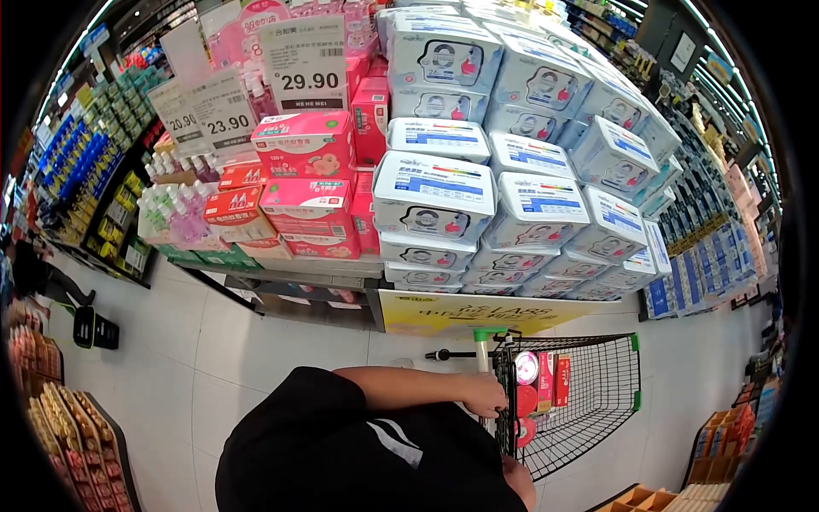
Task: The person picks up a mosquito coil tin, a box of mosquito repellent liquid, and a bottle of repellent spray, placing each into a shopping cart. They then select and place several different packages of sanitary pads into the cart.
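My left hand point(485, 395) is closed round the handle point(482, 354) of a black wire shopping cart point(589, 341) with green corners. My right hand point(515, 474) shows only in part at the near end of the cart, low in the view, and its fingers are hidden. Inside the cart lie red boxes point(561, 381) and round red-and-white containers point(526, 368). Beyond the cart, white-and-blue packs point(435, 194) are stacked high on a display, beside pink boxes point(307, 205).
A yellow sign panel point(478, 312) fronts the display, near the cart. Price signs point(305, 64) stand above the pink boxes. A black basket point(95, 328) is at the left, near a person's dark-clothed leg. Shelves line both sides; wooden bins point(723, 448) stand lower right.
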Available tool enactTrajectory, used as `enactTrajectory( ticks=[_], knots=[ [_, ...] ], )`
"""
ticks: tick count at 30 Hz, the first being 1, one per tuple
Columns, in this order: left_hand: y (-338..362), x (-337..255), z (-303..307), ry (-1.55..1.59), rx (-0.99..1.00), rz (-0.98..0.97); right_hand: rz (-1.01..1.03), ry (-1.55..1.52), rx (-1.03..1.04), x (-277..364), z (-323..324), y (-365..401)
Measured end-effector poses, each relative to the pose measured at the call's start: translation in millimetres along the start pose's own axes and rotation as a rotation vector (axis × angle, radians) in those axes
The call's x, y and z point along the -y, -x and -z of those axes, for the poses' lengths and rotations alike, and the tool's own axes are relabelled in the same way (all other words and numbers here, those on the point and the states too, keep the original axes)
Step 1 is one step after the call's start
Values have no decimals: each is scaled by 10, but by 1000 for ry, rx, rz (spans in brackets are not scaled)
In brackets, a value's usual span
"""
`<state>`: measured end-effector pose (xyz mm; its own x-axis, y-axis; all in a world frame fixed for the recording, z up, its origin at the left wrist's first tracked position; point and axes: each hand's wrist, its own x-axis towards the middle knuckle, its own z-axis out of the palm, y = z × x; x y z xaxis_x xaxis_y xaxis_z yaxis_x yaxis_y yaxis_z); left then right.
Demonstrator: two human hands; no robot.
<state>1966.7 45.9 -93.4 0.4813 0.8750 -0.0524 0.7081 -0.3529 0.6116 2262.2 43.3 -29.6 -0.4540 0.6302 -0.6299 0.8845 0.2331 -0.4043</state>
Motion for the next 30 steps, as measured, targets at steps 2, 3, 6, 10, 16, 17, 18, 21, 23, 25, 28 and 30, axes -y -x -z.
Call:
enactTrajectory(
  ticks=[2, 3, 6, 10, 16, 17, 18, 21, 23, 25, 28, 30],
  knots=[
    [62, 35, 33, 48, 7, -3, 33, 104, 9, 147, 229, -100],
    [103, 49, 65, -8, 25, -30, 67, 114, 4, 290, 390, -106],
    [290, 34, 224, -76, 85, -41, 148, 174, -18, 782, 887, -155],
    [564, 44, 354, 33, -92, -58, 585, 125, -226, 1288, 1345, -412],
    [1060, 175, 395, 98, -501, 57, 957, 143, -421, 2364, 1794, -582],
    [1170, 159, 445, 108, -505, 123, 1010, 149, -455, 2525, 1846, -579],
    [1295, 111, 509, 119, -506, 194, 1063, 154, -485, 2673, 1877, -571],
    [1592, 46, 601, 257, -552, 344, 1126, 166, -521, 3062, 1891, -580],
    [1746, 83, 576, 292, -578, 367, 1317, 148, -588, 3318, 1857, -643],
    [1815, 54, 568, 334, -619, 415, 1371, 151, -623, 3616, 1865, -688],
    [1920, -39, 782, 310, -654, 443, 1448, 197, -714, 4031, 1829, -835],
    [1965, -133, 1051, 135, -882, 258, 1461, 245, -772, 4229, 1810, -937]
  ],
)
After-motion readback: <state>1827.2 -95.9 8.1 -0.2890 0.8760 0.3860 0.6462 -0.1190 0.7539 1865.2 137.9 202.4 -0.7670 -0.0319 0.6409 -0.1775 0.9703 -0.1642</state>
